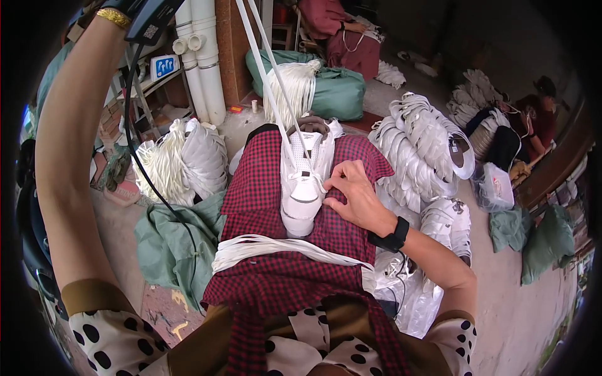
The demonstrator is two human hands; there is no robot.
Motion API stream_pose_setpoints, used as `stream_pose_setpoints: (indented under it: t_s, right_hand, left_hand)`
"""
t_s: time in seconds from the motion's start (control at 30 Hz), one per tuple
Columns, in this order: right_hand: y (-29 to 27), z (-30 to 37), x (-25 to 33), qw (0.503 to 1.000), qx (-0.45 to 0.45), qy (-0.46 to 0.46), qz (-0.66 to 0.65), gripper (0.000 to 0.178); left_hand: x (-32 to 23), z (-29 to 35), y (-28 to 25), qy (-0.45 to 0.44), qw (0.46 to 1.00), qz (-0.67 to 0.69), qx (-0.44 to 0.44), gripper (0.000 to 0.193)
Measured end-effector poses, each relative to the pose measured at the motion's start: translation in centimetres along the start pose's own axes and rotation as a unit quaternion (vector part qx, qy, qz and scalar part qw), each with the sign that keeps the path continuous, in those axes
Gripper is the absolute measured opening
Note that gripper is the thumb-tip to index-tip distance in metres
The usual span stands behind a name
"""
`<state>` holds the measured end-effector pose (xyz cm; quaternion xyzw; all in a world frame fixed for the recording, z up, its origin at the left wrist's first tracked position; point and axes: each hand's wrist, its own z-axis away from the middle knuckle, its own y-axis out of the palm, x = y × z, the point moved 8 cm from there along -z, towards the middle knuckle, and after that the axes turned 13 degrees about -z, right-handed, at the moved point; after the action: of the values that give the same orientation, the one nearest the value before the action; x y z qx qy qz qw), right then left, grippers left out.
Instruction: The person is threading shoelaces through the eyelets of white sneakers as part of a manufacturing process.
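Observation:
A white lace-up sneaker [301, 197] lies on my lap, toe toward me. From its throat two white laces [269, 69] run taut, up past the top edge. Curled fingers of my right hand [354, 194] close against the shoe's right side, by the lower eyelets; what they pinch is too small to make out. My left arm [72, 144] reaches up at the left. At the top edge only the wrist and part of my left hand [128, 7] show, with a gold bracelet and a black device; its fingers are hidden. A bundle of white laces [282, 252] lies across my checked apron [251, 175].
Bundled white shoe parts [414, 144] pile up on the right; another lace heap [179, 163] stands left. Green sacks [342, 94] lie ahead and a green cloth [169, 238] beside my lap. A black cable [135, 144] hangs by my left arm. Two people sit farther off.

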<state>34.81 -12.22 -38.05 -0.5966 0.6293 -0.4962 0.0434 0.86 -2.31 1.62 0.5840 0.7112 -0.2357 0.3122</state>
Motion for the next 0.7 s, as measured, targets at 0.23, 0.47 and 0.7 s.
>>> stream_pose_setpoints:
  t_s: [0.23,0.47,0.7]
  right_hand:
    - [-0.3,-0.3,1.0,0.998,0.062,-0.013,-0.009,0.018]
    - [-5.7,-4.6,-5.5,0.981,-0.032,0.130,-0.142,0.018]
    - [0.3,-12.2,4.6,0.905,0.125,0.097,-0.394,0.031]
  left_hand:
    - [-3.4,4.7,2.4,-0.006,0.983,-0.144,-0.116,0.016]
    - [-3.0,0.5,3.0,0.037,0.991,-0.123,-0.029,0.013]
    - [-2.3,-0.8,3.3,0.052,0.988,-0.139,-0.030,0.013]
